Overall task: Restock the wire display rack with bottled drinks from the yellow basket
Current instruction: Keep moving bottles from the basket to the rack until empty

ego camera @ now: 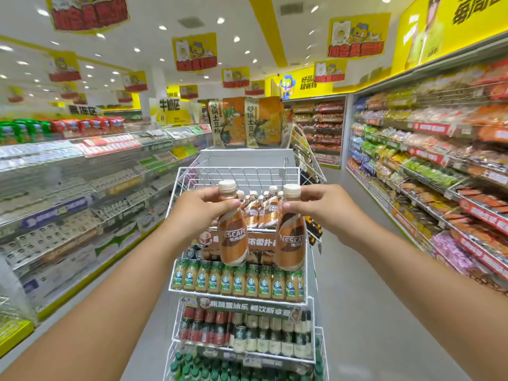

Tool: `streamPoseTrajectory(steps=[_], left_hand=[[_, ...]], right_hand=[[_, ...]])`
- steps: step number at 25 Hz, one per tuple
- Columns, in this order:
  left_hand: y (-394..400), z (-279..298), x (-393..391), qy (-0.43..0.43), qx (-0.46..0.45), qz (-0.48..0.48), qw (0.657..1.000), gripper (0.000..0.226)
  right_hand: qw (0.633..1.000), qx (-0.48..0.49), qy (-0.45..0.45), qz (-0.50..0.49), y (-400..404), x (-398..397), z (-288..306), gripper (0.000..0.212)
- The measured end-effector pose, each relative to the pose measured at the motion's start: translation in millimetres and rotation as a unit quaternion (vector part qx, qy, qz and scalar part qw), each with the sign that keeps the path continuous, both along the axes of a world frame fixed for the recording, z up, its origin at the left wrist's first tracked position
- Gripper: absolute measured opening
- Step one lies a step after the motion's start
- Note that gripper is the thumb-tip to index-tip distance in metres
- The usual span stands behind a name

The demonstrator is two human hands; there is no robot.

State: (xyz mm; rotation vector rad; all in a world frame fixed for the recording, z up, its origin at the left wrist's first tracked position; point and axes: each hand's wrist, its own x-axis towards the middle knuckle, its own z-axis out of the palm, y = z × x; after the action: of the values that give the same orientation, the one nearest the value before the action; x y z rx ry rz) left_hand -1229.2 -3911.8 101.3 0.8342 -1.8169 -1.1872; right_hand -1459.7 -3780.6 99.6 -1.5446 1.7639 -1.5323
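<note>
Head view: a person faces a white wire display rack (239,171) in a shop aisle. The left hand (202,209) grips one Nescafé bottle (232,232) by its neck; the right hand (320,206) grips a second bottle (291,237) likewise. Both bottles hang upright, caps up, long axes vertical, just before the top tier, where matching bottles (261,209) stand behind them. The yellow basket is not visible.
</note>
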Motion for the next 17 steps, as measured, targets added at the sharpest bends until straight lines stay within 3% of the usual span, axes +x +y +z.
streamPoseTrajectory(steps=[11,15,17], left_hand=[[-195.0,-22.8,-77.4,-0.009,0.003,-0.015,1.0,0.013],[-272.7,-41.8,-107.5,-0.032,0.003,-0.053,0.998,0.018],[-303.0,-52.7,-121.4,-0.046,-0.002,-0.072,0.996,0.023]], right_hand=[[0.999,0.029,-0.02,-0.029,-200.4,-70.9,-30.3,0.035],[0.997,0.044,-0.03,-0.063,-266.0,-81.6,-47.1,0.054],[0.995,0.058,-0.016,-0.078,-292.8,-85.7,-52.8,0.045]])
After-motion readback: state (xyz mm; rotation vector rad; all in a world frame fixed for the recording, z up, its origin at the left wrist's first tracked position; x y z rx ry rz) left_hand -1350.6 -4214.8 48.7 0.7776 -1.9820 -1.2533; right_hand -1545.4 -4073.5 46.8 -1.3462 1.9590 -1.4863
